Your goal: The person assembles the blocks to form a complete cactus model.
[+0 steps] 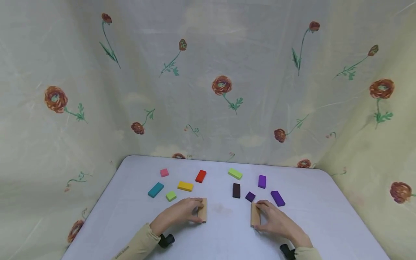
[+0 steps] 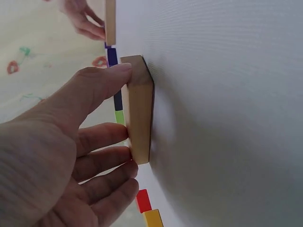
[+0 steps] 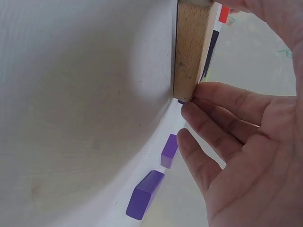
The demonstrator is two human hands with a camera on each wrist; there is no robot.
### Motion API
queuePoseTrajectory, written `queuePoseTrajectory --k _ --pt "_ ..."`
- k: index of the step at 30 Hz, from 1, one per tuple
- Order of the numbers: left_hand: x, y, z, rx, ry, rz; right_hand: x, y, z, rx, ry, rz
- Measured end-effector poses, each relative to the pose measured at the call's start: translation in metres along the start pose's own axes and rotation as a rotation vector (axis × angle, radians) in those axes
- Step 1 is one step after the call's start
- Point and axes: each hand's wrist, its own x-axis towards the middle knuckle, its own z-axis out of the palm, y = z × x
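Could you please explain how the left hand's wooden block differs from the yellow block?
The wooden block is tan; the yellow block is yellow. The left hand holds the wooden block; the yellow block lies untouched. The wooden block points forward, the yellow block mostly sideways. Both are oblong.

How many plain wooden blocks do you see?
2. The left wooden block is between the thumb and fingers of the left hand; the right wooden block is held the same way by the right hand.

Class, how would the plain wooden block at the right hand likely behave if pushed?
The wooden block looks stiff, given its straight edges. Its flat faces suggest sliding rather than rolling. Visible wood grain hints it's probably not very slippery.
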Motion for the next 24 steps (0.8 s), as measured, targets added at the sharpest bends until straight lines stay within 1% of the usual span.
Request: queuePoseTrajectory --k 6,12,17,24 --pt "0.001 -0.001 0.003 0.009 0.009 0.009 0.0 -0.001 0.001 0.008 -0.006 0.003" --pt "0.001 0.0 0.006 -0.013 0.034 0.007 -0.001 -0.003 0.0 0.004 -0.006 0.003" --pt "0.005 0.002 0.008 -0.01 0.048 0.0 -0.001 -0.005 -0.001 -0.017 -0.018 0.004" --pt "0.014 0.005 0.011 -0.022 0.05 0.022 0.0 -0.005 -0.001 -0.005 -0.042 0.023"
